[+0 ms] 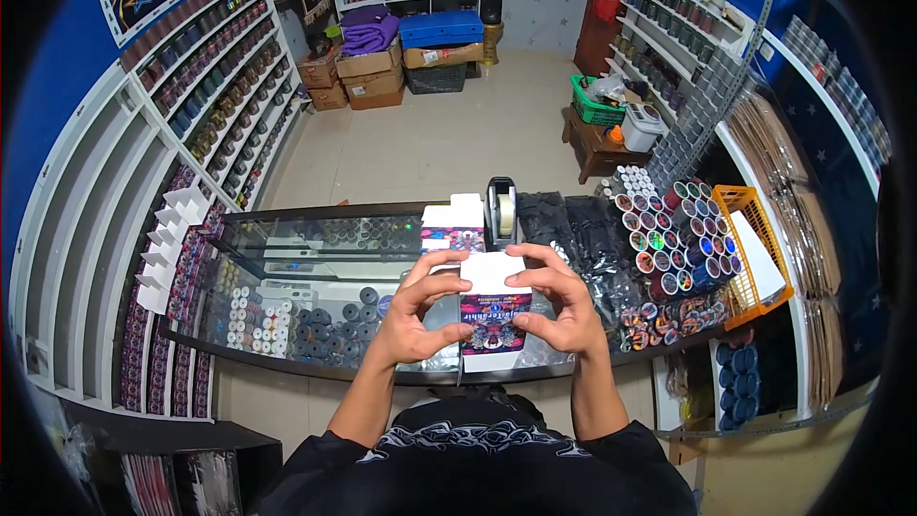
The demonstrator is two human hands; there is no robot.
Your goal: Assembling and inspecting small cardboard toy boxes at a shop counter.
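Between my two hands is a small printed cardboard box (495, 310), purple and pink on its side with white flaps at top and bottom. My left hand (425, 311) grips its left side, thumb low and fingers along the upper edge. On the right side, my right hand (559, 304) holds it the same way. Whether anything is inside the box cannot be seen. Just behind it, another printed box (452, 237) with raised white flaps rests on the glass counter. A black tape dispenser (502, 212) with a roll of tape stands beside that box.
The glass display counter (315, 272) holds several spools. To the right are black plastic packets (587, 239), stacked round containers (680, 234) and an orange crate (755, 258). Shelves of spools (205, 86) line the left wall. Cardboard boxes (371, 76) sit on the far floor.
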